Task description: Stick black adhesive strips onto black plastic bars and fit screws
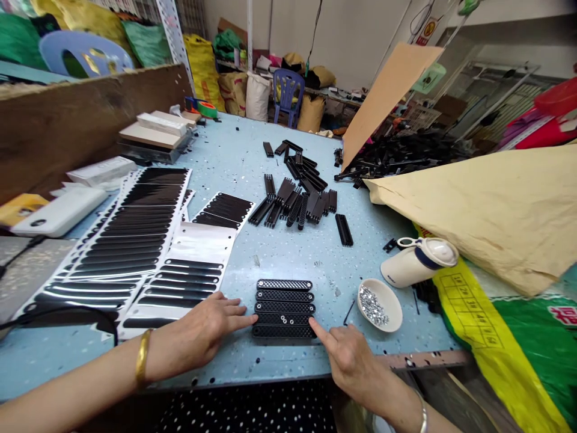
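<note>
Several black textured strips (pixel 285 296) lie in a neat stack of rows on the blue tabletop, the upper ones with small silver rings at their ends. Three loose silver rings (pixel 291 322) rest on one of the lower strips. My left hand (pixel 208 328), fingers stretched out, has its index fingertip at the left end of that strip. At the right end, the index fingertip of my right hand (pixel 349 358) touches or nearly touches it, while its other fingers are curled. Neither hand holds anything. To the right is a white bowl (pixel 393 304) of small silver rings (pixel 373 307).
White sheets with black adhesive-looking strips (pixel 135 222) cover the left side. A pile of black slotted pieces (pixel 293 198) lies further back. A white lidded bottle (pixel 408 264) lies beyond the bowl. Brown paper (pixel 487 204) and a cardboard sheet (pixel 387 102) border the right.
</note>
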`<state>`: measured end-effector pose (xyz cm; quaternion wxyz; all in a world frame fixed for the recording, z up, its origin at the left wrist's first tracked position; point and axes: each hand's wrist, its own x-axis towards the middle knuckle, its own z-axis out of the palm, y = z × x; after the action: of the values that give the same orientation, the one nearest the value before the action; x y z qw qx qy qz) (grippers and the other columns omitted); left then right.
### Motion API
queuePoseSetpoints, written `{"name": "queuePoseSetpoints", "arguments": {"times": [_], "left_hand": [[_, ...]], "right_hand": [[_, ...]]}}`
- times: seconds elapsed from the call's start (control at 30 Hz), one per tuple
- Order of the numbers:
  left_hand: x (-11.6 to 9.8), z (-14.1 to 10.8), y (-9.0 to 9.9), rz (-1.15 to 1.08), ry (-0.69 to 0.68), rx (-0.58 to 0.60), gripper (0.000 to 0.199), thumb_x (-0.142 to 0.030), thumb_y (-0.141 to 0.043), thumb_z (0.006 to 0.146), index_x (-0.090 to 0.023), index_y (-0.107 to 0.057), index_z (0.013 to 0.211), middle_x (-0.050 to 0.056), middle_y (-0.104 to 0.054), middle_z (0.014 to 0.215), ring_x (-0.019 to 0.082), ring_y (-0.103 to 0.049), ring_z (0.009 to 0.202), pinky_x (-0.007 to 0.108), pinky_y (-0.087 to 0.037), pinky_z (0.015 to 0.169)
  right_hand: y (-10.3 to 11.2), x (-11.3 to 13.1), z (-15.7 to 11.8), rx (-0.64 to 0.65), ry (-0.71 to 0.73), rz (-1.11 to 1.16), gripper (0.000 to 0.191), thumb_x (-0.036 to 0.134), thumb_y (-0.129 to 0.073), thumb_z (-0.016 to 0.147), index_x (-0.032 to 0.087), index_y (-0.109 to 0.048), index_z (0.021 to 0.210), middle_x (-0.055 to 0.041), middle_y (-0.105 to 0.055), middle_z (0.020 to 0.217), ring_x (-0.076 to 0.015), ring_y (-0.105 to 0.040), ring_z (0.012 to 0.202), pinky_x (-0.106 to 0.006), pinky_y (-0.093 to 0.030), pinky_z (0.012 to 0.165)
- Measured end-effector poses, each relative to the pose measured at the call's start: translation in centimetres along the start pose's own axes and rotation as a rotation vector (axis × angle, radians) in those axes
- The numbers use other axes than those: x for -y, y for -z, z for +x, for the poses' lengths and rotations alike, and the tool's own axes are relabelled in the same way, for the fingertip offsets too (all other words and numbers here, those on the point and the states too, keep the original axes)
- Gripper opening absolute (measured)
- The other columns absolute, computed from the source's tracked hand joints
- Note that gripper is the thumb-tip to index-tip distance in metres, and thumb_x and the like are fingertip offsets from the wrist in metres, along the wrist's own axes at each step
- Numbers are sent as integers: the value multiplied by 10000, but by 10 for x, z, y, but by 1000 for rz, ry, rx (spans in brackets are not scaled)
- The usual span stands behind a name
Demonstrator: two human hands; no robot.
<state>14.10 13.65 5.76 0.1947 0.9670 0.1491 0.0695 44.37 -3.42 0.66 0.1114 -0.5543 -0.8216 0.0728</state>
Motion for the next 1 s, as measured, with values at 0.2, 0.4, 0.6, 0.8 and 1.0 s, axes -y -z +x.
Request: {"name": "queuePoseSetpoints", "arguments": {"times": [0.2,0.4,0.6,0.8,1.0], "left_hand": [[8,-4,-6,-35,63,141,754,20,-451,656,-289,-534,1339,99,-633,1296,327,-596,1179,561,-430,963],[1,-5,-1,-95,141,169,704,6,-446,714,-303,-531,1341,97,-604,1332,334,-559,1225,603,-415,988],[-15,-19,-33,-10,130,-39,649,-24,-398,808,-219,-406,1428,103,-532,1403,337,-453,1317,566,-479,959],[-13,-27,-71,34,138,-239,664,-35,-413,807,-222,-380,1443,101,-536,1404,319,-459,1320,537,-479,975],[-9,-25,-76,34,138,-296,626,-41,-410,820,-231,-423,1417,85,-562,1383,318,-469,1313,526,-472,966]], "right_hand": [[-1,0,-1,14,-12,4,753,-58,-315,779,117,-214,1504,-64,-593,765,-214,-524,659,-371,-387,594],[-3,0,-2,-9,-7,-7,725,-45,-326,800,120,-236,1500,-59,-595,761,-209,-526,656,-364,-384,590],[-3,1,-2,-46,-37,91,673,-39,-311,822,105,-295,1479,-59,-602,765,-184,-530,662,-343,-433,619],[3,7,2,-32,-37,9,657,-38,-310,803,72,-349,1450,-67,-595,734,-190,-506,632,-346,-421,589],[26,6,17,41,12,28,552,-7,-323,833,16,-466,1366,-94,-627,736,-195,-521,658,-331,-423,600]]}}
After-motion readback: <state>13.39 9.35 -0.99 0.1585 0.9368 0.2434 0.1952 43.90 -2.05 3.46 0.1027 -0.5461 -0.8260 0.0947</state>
